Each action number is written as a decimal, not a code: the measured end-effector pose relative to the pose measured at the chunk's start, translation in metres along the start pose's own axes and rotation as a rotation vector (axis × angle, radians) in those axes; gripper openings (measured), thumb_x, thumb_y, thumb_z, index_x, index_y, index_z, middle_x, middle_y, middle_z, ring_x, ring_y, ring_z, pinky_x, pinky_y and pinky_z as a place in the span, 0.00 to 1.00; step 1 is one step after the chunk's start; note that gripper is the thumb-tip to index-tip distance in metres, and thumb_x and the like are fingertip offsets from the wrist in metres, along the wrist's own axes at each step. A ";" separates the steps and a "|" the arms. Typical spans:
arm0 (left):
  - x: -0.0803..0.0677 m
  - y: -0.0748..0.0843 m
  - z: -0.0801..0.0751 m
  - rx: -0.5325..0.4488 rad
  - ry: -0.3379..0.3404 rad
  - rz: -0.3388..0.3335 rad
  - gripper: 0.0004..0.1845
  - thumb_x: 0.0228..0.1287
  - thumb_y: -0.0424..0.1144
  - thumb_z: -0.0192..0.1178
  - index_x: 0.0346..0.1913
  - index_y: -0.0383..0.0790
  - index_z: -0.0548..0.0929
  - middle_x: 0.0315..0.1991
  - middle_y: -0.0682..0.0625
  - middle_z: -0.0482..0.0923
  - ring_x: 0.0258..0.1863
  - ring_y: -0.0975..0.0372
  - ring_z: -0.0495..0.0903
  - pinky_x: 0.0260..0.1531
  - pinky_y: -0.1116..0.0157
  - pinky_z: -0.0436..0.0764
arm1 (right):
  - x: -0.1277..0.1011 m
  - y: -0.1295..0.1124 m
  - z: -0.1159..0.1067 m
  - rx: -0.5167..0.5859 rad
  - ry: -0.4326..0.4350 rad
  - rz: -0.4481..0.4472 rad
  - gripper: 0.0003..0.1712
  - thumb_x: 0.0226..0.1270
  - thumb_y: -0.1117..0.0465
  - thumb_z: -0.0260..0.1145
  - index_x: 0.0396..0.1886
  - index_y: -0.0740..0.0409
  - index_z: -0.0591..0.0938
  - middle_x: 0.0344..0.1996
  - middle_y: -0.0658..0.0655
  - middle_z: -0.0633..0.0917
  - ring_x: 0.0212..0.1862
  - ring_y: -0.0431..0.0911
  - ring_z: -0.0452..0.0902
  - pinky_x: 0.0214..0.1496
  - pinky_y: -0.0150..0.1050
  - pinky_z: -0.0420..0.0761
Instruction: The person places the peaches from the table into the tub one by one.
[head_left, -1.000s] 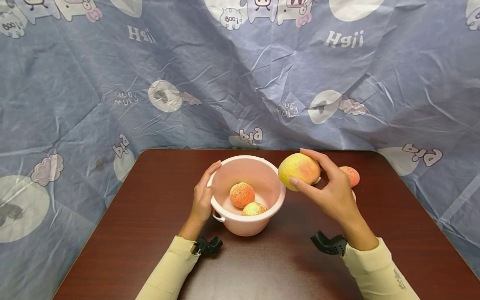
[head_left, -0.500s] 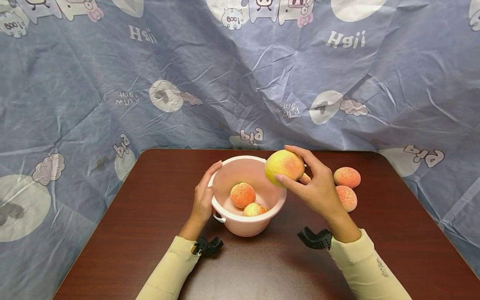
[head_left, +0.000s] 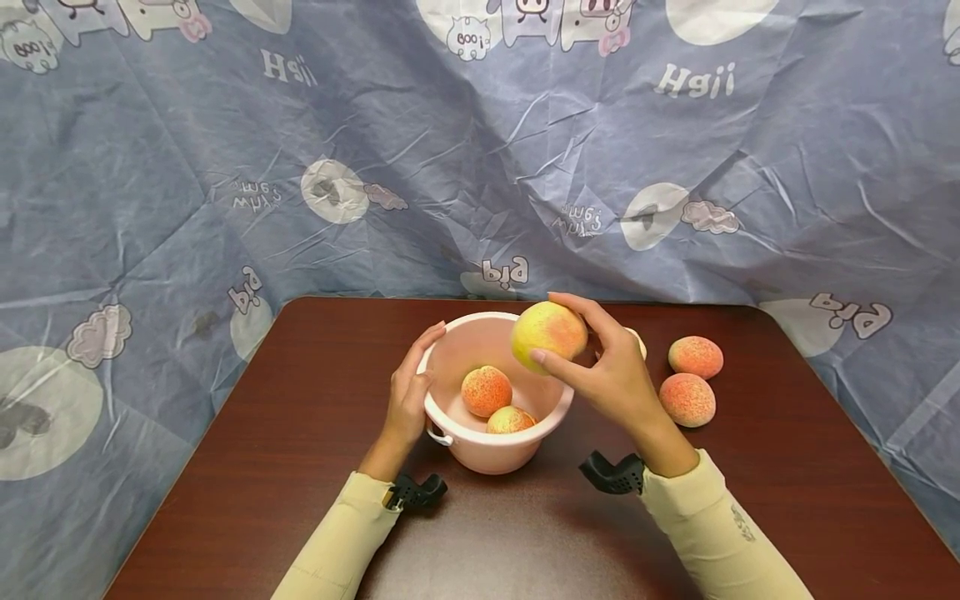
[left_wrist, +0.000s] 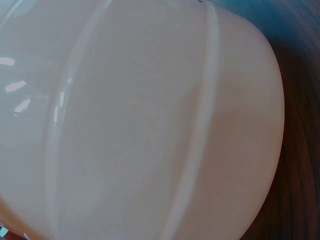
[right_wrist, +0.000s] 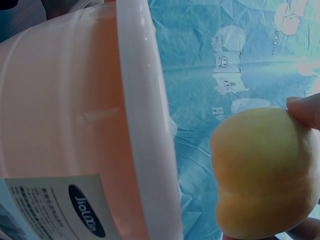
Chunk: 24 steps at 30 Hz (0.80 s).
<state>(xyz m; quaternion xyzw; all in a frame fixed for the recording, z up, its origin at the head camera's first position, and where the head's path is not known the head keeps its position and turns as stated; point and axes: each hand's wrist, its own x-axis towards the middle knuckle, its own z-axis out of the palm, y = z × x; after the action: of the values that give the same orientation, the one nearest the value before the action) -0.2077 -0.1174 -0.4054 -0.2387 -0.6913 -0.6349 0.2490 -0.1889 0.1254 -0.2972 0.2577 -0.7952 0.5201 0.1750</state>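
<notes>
My left hand [head_left: 411,385] holds the left side of a pale pink plastic bucket [head_left: 491,454], thumb at the white rim. The left wrist view shows only the ribbed outer wall of the bucket [left_wrist: 135,120]. A large yellow peach [head_left: 551,331] with a reddish blush is pinched between the thumb and fingers of my right hand [head_left: 618,375], above the bucket's right rim. In the right wrist view this peach [right_wrist: 265,170] shows a groove, beside the rim. An orange-red speckled peach [head_left: 487,391] and a yellower peach [head_left: 511,420] lie inside the bucket.
Two pinkish-orange peaches [head_left: 687,400] lie close together on the dark brown table [head_left: 300,417] to the right. A pale thing [head_left: 637,342] shows partly behind my right hand. A blue printed cloth [head_left: 420,150] hangs behind the table.
My right hand has carried the yellow peach leftward from beside the bucket to over its right rim. The peaches on the right have come into fuller view. My left hand stays put.
</notes>
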 end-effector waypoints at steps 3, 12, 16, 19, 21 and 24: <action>-0.001 0.001 0.000 0.004 0.000 -0.005 0.31 0.49 0.21 0.38 0.61 0.20 0.69 0.63 0.30 0.68 0.66 0.39 0.63 0.69 0.58 0.59 | 0.001 0.002 0.002 0.042 -0.020 0.007 0.35 0.50 0.69 0.75 0.61 0.59 0.76 0.51 0.57 0.81 0.46 0.42 0.78 0.47 0.31 0.79; 0.001 0.001 0.001 0.011 0.000 -0.002 0.31 0.49 0.21 0.38 0.61 0.19 0.69 0.63 0.29 0.68 0.66 0.39 0.63 0.68 0.59 0.60 | 0.008 0.007 0.009 0.094 -0.041 -0.024 0.35 0.50 0.70 0.74 0.61 0.61 0.76 0.53 0.58 0.80 0.47 0.44 0.77 0.50 0.32 0.78; 0.001 0.000 0.001 0.008 0.001 0.006 0.31 0.49 0.21 0.37 0.61 0.19 0.69 0.62 0.26 0.67 0.66 0.38 0.63 0.68 0.60 0.60 | 0.011 0.007 0.013 0.111 -0.049 -0.037 0.34 0.50 0.71 0.74 0.60 0.63 0.76 0.53 0.59 0.80 0.48 0.45 0.77 0.50 0.33 0.78; 0.001 -0.004 0.000 0.009 -0.001 0.012 0.31 0.49 0.21 0.38 0.61 0.19 0.69 0.63 0.28 0.67 0.66 0.39 0.63 0.68 0.60 0.59 | 0.013 0.006 0.017 0.101 -0.053 -0.044 0.34 0.49 0.71 0.74 0.60 0.63 0.76 0.53 0.60 0.80 0.49 0.45 0.77 0.52 0.33 0.78; 0.000 -0.008 0.000 0.007 -0.002 0.016 0.31 0.50 0.21 0.38 0.62 0.20 0.69 0.63 0.31 0.68 0.66 0.40 0.63 0.69 0.60 0.59 | 0.014 0.005 0.019 0.086 -0.056 -0.045 0.34 0.49 0.70 0.75 0.60 0.63 0.76 0.53 0.59 0.80 0.50 0.45 0.77 0.52 0.34 0.78; -0.002 -0.022 0.000 0.011 0.005 0.022 0.32 0.50 0.23 0.38 0.63 0.24 0.70 0.65 0.36 0.69 0.68 0.45 0.63 0.69 0.61 0.58 | 0.016 0.005 0.022 0.064 -0.064 -0.046 0.34 0.50 0.68 0.75 0.60 0.62 0.76 0.53 0.59 0.81 0.50 0.45 0.77 0.52 0.34 0.78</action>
<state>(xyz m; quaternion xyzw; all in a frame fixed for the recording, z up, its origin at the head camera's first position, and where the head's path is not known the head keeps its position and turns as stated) -0.2207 -0.1195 -0.4237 -0.2430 -0.6914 -0.6291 0.2590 -0.2046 0.1034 -0.3007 0.2978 -0.7772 0.5328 0.1530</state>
